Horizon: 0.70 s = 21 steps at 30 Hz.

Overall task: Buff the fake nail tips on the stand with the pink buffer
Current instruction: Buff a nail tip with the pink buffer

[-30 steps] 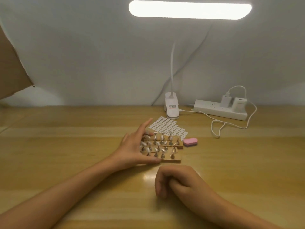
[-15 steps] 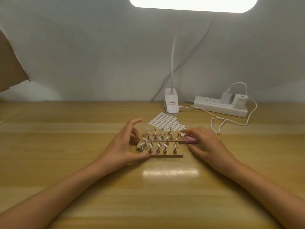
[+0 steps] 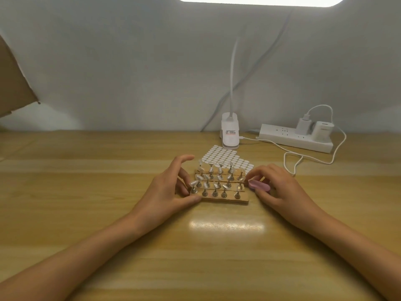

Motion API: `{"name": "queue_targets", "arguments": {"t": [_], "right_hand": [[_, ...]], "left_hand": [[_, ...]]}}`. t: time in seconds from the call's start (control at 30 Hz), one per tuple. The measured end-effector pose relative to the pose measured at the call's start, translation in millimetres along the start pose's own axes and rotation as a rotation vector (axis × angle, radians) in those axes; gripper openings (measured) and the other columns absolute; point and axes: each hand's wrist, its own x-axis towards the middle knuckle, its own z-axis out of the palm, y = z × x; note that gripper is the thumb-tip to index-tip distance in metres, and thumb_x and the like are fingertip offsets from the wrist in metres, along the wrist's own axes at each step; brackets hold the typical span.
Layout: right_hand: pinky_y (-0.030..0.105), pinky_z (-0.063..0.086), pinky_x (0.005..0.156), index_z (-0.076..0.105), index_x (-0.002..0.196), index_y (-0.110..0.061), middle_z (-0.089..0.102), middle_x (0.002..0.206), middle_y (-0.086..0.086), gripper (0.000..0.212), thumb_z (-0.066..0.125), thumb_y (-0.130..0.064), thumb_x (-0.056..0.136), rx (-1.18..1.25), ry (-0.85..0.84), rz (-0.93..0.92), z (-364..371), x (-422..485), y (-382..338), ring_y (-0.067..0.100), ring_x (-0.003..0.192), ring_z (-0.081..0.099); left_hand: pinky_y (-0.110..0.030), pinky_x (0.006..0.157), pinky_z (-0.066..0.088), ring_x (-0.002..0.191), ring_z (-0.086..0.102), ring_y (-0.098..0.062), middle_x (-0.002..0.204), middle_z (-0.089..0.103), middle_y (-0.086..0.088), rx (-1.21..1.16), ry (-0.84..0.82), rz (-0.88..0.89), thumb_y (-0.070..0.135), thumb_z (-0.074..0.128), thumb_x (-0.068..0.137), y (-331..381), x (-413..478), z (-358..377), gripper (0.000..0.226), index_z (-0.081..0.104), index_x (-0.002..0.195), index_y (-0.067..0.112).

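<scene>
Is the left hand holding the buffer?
No, the right hand pinches the buffer, while the left hand holds the stand.

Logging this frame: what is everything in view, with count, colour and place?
wooden stand: one, tan, table centre
fake nail tips: roughly twenty, pale, on metal pegs in the stand
pink buffer: one, pink, right of the stand
sticker sheet: one, white oval dots, behind the stand
clip lamp: one, white, back centre, lit
power strip: one, white, back right
chargers: two, white, plugged into the strip
cable: one, white, looped by the strip
cardboard: one, brown, far left
table: one, light wood
left hand: holds the stand's left end
right hand: pinches the buffer
</scene>
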Motion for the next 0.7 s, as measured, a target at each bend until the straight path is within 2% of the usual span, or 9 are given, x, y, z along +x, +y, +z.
{"name": "queue_targets", "arguments": {"t": [0.13,0.27,0.3,0.4,0.47,0.5,0.6,0.7], "right_hand": [[0.032,0.048,0.091,0.066,0.108,-0.024,0.06,0.107,-0.01,0.02,0.065,-0.011,0.093,0.046,0.0,-0.018,-1,0,0,0.005,0.1,0.056],[0.009,0.045,0.085,0.072,0.104,-0.024,0.069,0.102,-0.017,0.03,0.068,0.0,0.088,0.132,0.051,-0.069,-3,-4,-2,-0.003,0.1,0.061],[0.01,0.047,0.084,0.073,0.107,-0.023,0.069,0.101,-0.016,0.031,0.069,0.001,0.088,0.137,0.039,-0.072,-3,-4,-2,-0.001,0.099,0.062],[0.025,0.05,0.086,0.072,0.118,-0.023,0.063,0.101,-0.021,0.034,0.068,-0.002,0.09,0.072,-0.023,-0.08,0,-1,-1,0.009,0.099,0.059],[0.029,0.049,0.09,0.068,0.124,-0.025,0.06,0.109,-0.025,0.037,0.065,-0.004,0.093,0.052,-0.064,-0.086,0,2,1,0.014,0.106,0.057],[0.027,0.047,0.092,0.065,0.126,-0.027,0.059,0.113,-0.026,0.039,0.063,-0.005,0.094,0.042,-0.083,-0.087,1,4,2,0.016,0.109,0.055],[0.005,0.036,0.087,0.052,0.134,-0.039,0.055,0.119,-0.029,0.044,0.055,-0.013,0.1,-0.006,-0.174,-0.087,2,13,3,0.012,0.109,0.045],[0.001,0.032,0.087,0.044,0.137,-0.042,0.053,0.129,-0.025,0.044,0.051,-0.015,0.102,-0.009,-0.265,-0.11,-1,30,1,0.005,0.11,0.042]], "left_hand": [[-0.016,0.072,0.051,0.082,0.068,-0.003,0.096,0.064,0.018,-0.028,-0.03,0.011,0.023,0.087,0.073,2,-2,-7,0.084,0.039,0.138,0.042],[-0.013,0.079,0.052,0.089,0.068,-0.003,0.094,0.067,0.017,-0.051,-0.097,0.041,0.021,0.088,0.073,5,-3,-8,0.086,0.038,0.14,0.043],[-0.012,0.08,0.051,0.09,0.067,-0.002,0.095,0.067,0.017,-0.045,-0.116,0.05,0.022,0.087,0.073,5,-3,-7,0.087,0.036,0.14,0.045],[-0.011,0.079,0.05,0.092,0.065,0.0,0.097,0.065,0.019,-0.029,-0.146,0.068,0.024,0.087,0.074,7,-3,-7,0.089,0.031,0.141,0.047],[-0.008,0.075,0.047,0.092,0.065,-0.001,0.097,0.064,0.018,-0.04,-0.138,0.071,0.023,0.087,0.074,8,-3,-7,0.092,0.029,0.14,0.049],[-0.006,0.074,0.046,0.092,0.065,-0.002,0.097,0.065,0.017,-0.047,-0.132,0.069,0.023,0.088,0.073,9,-3,-7,0.094,0.028,0.14,0.05],[-0.005,0.076,0.045,0.093,0.063,0.001,0.101,0.066,0.015,-0.017,-0.101,0.061,0.032,0.09,0.069,12,-5,-3,0.1,0.023,0.14,0.052],[-0.001,0.079,0.041,0.096,0.061,0.005,0.094,0.067,0.014,0.007,-0.06,0.052,0.034,0.089,0.069,10,-6,0,0.102,0.021,0.142,0.053]]}}
